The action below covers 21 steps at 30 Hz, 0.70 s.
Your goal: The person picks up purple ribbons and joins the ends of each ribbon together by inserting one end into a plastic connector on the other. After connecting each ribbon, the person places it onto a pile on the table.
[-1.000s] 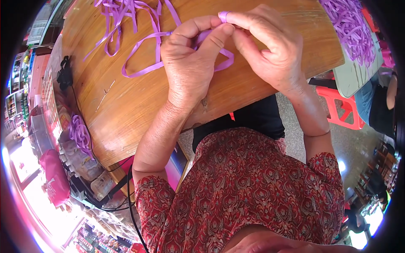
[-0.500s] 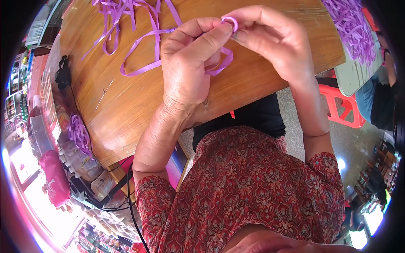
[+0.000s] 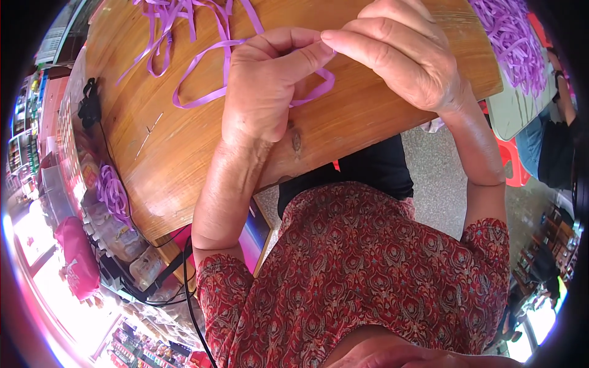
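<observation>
My left hand (image 3: 261,86) is closed on a purple ribbon (image 3: 199,100) over the wooden table, thumb and index finger pinched. One loop of the ribbon hangs out left of the hand and another part curves out to its right. My right hand (image 3: 408,52) has turned with its back up, its fingers bent and pressed together. Its index fingertip meets the left fingertips. Whatever it pinches there is hidden behind the fingers. More purple ribbons (image 3: 162,27) lie in a loose tangle at the far left of the table.
The wooden table (image 3: 184,165) carries a thin metal tool (image 3: 149,136) at left. A ribbon bundle (image 3: 112,191) and a black cable (image 3: 91,110) lie by its left edge. At far right, a ribbon heap (image 3: 512,46) covers a pale table beside a red stool (image 3: 518,164) and another person.
My right hand has rolled over, its back now upward and its elbow farther out to the right. The small ribbon ring at the fingertips has gone from sight. My left hand shifted slightly left.
</observation>
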Tool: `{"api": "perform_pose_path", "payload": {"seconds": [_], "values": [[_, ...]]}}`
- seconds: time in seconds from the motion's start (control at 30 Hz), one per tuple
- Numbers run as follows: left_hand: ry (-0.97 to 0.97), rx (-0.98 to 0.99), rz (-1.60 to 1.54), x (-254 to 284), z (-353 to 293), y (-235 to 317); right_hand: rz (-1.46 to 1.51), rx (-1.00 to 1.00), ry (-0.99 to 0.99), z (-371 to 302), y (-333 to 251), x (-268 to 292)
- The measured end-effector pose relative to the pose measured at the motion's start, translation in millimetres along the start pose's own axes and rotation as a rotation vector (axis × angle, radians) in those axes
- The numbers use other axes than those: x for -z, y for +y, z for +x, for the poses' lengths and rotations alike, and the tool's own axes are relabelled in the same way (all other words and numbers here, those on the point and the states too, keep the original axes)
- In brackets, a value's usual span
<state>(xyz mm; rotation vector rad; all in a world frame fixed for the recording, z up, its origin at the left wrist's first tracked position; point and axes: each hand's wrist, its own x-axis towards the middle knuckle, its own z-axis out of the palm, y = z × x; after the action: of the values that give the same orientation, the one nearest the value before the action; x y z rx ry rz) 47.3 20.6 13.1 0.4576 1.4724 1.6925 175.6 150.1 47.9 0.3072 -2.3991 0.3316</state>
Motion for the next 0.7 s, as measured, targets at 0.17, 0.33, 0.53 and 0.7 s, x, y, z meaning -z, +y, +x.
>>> {"api": "perform_pose_path", "payload": {"seconds": [0.17, 0.33, 0.53, 0.7], "values": [[-0.239, 0.099, -0.078, 13, 4, 1, 0.154, -0.074, 0.008, 2, 6, 4], [-0.176, 0.035, -0.124, 6, 0, 0, 0.114, -0.25, 0.18, -10, 7, -16], [-0.09, -0.078, -0.098, 2, -2, -2, 0.5, -0.548, 0.205, -9, -9, -18], [-0.065, -0.16, -0.064, -6, -4, -1, 0.712, -0.209, 0.399, -17, 23, -62]]}}
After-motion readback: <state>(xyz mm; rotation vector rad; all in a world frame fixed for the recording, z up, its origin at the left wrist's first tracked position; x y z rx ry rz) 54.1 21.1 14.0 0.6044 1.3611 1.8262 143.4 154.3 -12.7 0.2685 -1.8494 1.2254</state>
